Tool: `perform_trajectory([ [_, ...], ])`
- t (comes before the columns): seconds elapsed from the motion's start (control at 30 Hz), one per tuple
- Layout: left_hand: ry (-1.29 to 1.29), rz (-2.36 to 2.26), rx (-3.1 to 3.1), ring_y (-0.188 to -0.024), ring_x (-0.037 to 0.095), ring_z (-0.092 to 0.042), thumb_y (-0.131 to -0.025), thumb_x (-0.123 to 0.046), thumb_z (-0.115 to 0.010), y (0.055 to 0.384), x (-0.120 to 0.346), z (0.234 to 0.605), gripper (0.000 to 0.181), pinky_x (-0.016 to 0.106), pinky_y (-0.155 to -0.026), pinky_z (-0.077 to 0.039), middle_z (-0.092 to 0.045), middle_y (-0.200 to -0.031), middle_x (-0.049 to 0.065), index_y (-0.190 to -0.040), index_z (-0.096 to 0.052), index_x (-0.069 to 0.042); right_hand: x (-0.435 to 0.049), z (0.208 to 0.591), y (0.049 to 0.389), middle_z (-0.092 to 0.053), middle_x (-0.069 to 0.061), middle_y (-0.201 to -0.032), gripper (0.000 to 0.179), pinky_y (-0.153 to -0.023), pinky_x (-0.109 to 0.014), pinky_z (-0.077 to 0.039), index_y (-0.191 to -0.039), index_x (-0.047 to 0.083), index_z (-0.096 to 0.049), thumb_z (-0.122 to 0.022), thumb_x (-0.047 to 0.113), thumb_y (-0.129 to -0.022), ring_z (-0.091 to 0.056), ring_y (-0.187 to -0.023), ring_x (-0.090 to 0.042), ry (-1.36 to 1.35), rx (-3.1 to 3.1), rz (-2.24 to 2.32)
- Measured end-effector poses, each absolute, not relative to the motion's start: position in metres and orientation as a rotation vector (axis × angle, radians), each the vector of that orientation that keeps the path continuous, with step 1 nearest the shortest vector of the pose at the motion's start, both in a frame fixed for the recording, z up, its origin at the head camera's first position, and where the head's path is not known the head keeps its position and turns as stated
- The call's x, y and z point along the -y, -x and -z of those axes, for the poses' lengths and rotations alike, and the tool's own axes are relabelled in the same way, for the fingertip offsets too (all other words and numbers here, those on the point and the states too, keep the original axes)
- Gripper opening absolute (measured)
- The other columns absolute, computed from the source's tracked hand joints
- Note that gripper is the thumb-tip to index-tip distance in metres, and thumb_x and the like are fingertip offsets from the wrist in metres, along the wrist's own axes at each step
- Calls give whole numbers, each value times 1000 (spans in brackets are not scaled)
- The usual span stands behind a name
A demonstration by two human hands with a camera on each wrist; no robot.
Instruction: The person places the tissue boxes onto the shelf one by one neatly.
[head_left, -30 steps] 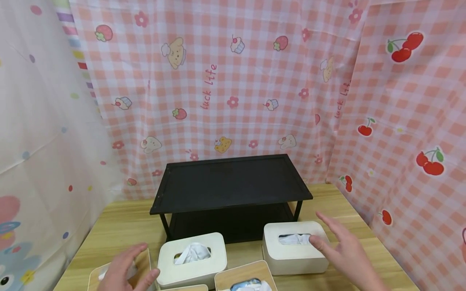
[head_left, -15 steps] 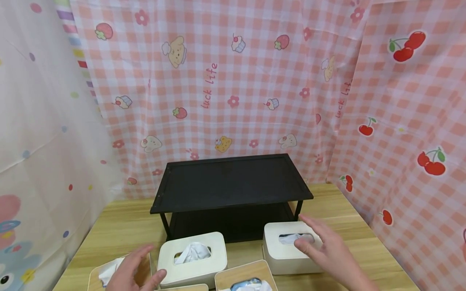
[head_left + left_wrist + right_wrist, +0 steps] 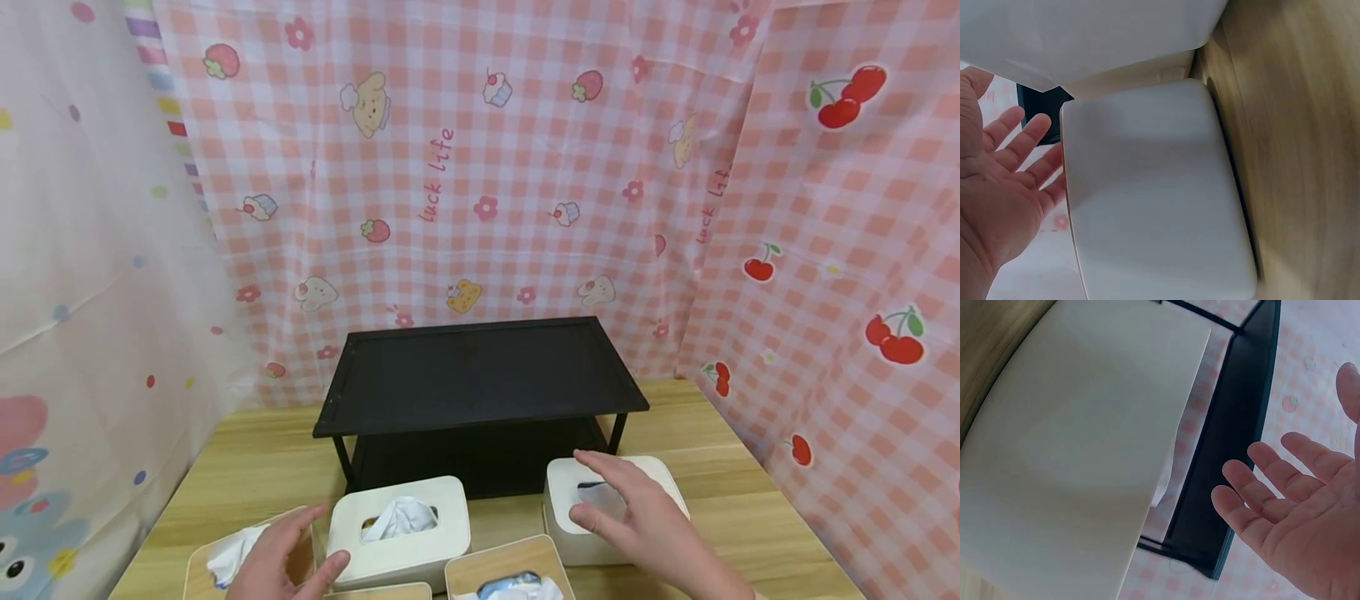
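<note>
In the head view, my left hand hovers over a wood-topped tissue box, fingers and thumb spread, holding nothing. Just right of it stands a white tissue box with tissue poking from its slot. My right hand is above another white tissue box, partly covering its slot. Its fingers are extended and grip nothing. The right wrist view shows those fingers apart from the white box side. In the left wrist view, the fingertips lie close to a box's edge; contact is unclear.
A black two-tier rack stands behind the boxes on the wooden table. Between the white boxes, at the front, is a wood-topped tissue box. Another wooden lid is cut off below. Patterned curtains enclose the back and sides.
My right hand has moved left across the top of the right white tissue box. My left hand has shifted slightly right, uncovering more tissue on the left box. The boxes stay in place.
</note>
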State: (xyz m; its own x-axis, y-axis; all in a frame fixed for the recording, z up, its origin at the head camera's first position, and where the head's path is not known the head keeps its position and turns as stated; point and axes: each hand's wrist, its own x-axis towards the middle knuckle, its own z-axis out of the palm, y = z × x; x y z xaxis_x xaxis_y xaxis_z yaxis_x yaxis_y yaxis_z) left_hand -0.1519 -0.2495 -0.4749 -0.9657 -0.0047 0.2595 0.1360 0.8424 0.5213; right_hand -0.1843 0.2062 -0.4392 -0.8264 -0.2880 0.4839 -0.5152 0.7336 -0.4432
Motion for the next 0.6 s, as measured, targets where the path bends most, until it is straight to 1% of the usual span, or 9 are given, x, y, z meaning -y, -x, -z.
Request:
perform_trajectory([
  [0.1,144,739,2750,-124,46,-67,-91,-49,-83,154,252,478,66,68,-103,-53,-75,-132,18,-134,-70,-1,-199,438,185,-70,6,-144,63,-100,-42,-60,-147,24,-65,-85,43,-91,-68,-129,-21,-681,2547,-792],
  [0.2,147,676,2760,-124,47,-67,-90,-52,-82,155,253,480,66,69,-103,-52,-75,-130,17,-133,-71,-3,-191,437,187,-70,6,-142,63,-99,-40,-61,-148,23,-65,-84,45,-92,-68,-128,-20,-757,2546,-777],
  [0.3,122,640,2800,-127,50,-64,-90,-58,-81,156,254,480,70,70,-105,-50,-75,-132,18,-134,-70,-4,-183,436,188,-71,6,-141,63,-101,-44,-60,-148,23,-64,-80,50,-93,-68,-127,-22,-815,2576,-776],
  [0.4,88,626,2878,-132,53,-59,-90,-65,-77,158,254,479,79,70,-109,-47,-72,-136,19,-139,-67,-4,-176,436,191,-71,6,-140,62,-103,-47,-60,-148,22,-65,-77,53,-96,-69,-127,-23,-873,2603,-782],
  [0.5,68,616,2945,-136,55,-55,-89,-72,-73,161,256,479,87,71,-112,-44,-71,-139,20,-142,-65,-4,-168,437,194,-72,5,-138,60,-103,-47,-59,-147,19,-65,-75,52,-98,-69,-125,-23,-949,2600,-773],
  [0.6,98,608,2973,-138,58,-53,-89,-72,-73,163,257,480,87,75,-113,-40,-71,-139,20,-142,-64,-4,-160,439,196,-72,5,-138,59,-104,-47,-59,-146,17,-65,-73,52,-99,-69,-125,-23,-1013,2603,-756],
])
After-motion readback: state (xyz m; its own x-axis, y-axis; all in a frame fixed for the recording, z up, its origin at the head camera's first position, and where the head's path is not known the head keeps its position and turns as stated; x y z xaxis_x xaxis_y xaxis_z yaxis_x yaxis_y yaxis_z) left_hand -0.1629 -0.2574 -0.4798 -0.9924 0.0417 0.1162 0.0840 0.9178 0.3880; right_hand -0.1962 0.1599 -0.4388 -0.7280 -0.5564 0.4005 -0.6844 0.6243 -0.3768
